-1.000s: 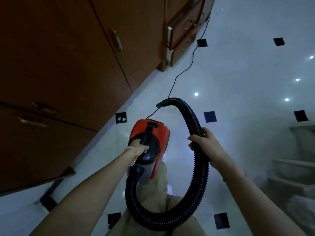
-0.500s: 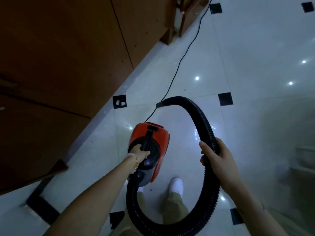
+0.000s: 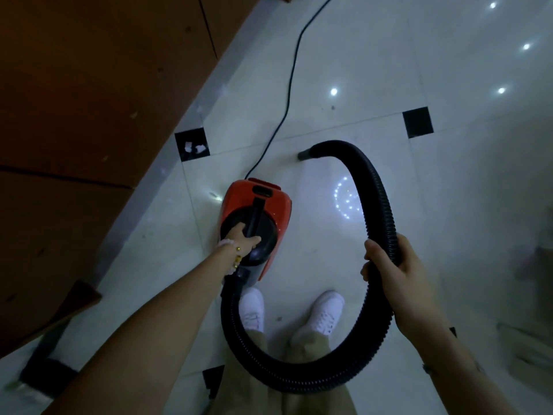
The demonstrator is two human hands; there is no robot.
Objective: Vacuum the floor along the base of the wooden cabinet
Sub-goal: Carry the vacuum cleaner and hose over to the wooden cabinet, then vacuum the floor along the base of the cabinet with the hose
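Note:
A small red and black vacuum cleaner (image 3: 270,202) hangs just above the white tiled floor, carried by its black top handle in my left hand (image 3: 243,239). Its ribbed black hose (image 3: 378,202) loops from the rear of the body, under my arms, up through my right hand (image 3: 395,274) and over to an open nozzle end (image 3: 303,155) pointing left above the floor. The wooden cabinet (image 3: 89,115) fills the upper left; its base runs diagonally beside the vacuum. White scraps (image 3: 193,147) lie on a black inlay tile near that base.
The black power cord (image 3: 291,73) trails from the vacuum toward the top of the view. My two white shoes (image 3: 324,313) stand below the vacuum inside the hose loop. A dark cabinet foot (image 3: 48,371) sits at the lower left. Black inlay tiles (image 3: 417,121) dot the glossy floor.
The view has tilted further down, so the drawers have left the frame and my shoes show. The vacuum and hose stay in my hands, the nozzle end now right of the cord.

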